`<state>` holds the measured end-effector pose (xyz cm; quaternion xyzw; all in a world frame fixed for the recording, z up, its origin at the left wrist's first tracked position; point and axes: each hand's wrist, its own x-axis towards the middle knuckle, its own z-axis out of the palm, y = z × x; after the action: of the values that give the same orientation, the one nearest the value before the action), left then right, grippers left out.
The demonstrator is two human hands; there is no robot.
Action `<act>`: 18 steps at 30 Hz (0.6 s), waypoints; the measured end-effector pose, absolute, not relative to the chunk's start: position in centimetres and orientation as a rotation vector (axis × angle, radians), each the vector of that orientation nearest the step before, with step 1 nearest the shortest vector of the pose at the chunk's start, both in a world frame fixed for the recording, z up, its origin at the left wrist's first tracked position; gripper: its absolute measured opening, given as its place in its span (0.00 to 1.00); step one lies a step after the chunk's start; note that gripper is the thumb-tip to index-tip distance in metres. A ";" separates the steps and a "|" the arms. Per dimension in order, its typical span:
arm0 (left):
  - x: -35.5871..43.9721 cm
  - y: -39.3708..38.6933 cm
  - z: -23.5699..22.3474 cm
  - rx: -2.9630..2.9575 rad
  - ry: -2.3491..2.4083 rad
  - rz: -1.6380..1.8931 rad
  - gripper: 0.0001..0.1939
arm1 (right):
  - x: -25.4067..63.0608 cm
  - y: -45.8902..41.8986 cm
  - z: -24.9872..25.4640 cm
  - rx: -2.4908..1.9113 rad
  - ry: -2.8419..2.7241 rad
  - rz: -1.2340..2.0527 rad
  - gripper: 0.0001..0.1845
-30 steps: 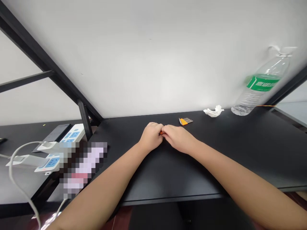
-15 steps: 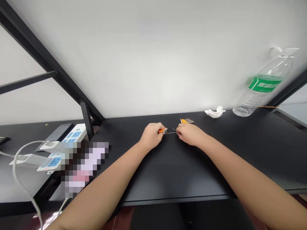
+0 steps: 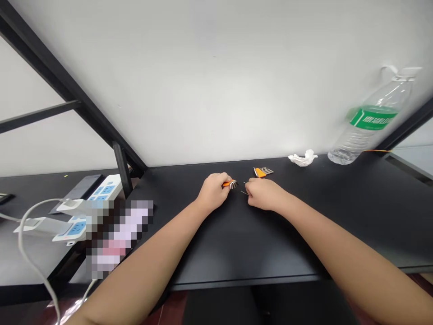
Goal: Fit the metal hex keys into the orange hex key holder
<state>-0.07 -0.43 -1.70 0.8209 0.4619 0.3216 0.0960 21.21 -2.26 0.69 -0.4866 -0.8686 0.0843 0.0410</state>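
Note:
My left hand (image 3: 214, 192) is closed around an orange holder (image 3: 228, 183) from which the bent metal ends of several hex keys (image 3: 233, 184) stick out to the right. My right hand (image 3: 265, 193) is closed, and two thin metal ends poke out of its fingers toward the left; the lower one belongs to a hex key (image 3: 244, 192). Whether both ends are one key is hidden by the fingers. A small gap separates the two hands. Just behind my right hand, a second orange hex key set (image 3: 261, 172) lies on the black desk (image 3: 243, 243).
Crumpled white tissue (image 3: 303, 158) lies near the wall. A large clear bottle with a green label (image 3: 374, 118) leans at the right. At the left are a white power strip (image 3: 106, 189) with plugged-in chargers, a cable (image 3: 37, 266) and a black frame post (image 3: 122, 169).
My right hand has drawn slightly left and toward me, uncovering more of the set behind it. Its metal rod no longer reaches the keys in my left hand, which has stayed in place.

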 end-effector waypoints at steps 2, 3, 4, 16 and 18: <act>-0.1 -0.5 -1.6 2.414 1.358 0.971 0.08 | 21.2 -2.7 1.1 -1.353 -2.596 0.350 0.05; -0.1 -0.5 -1.6 2.408 1.351 0.979 0.09 | 21.2 -2.8 1.2 -1.284 -2.549 0.399 0.06; 0.0 -0.6 -1.6 2.404 1.348 0.984 0.09 | 21.1 -2.9 1.3 -1.221 -2.500 0.441 0.06; -0.1 -0.6 -1.7 2.420 1.352 0.987 0.11 | 20.9 -2.8 1.4 -1.044 -2.370 0.450 0.08; -0.1 -0.6 -1.8 2.432 1.353 0.980 0.11 | 21.0 -2.8 1.6 -1.021 -2.387 0.422 0.10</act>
<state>-0.10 -0.59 -1.77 0.8204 0.4566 0.3306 0.0953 21.03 -2.77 1.58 -0.3756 -0.8780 0.1553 0.2528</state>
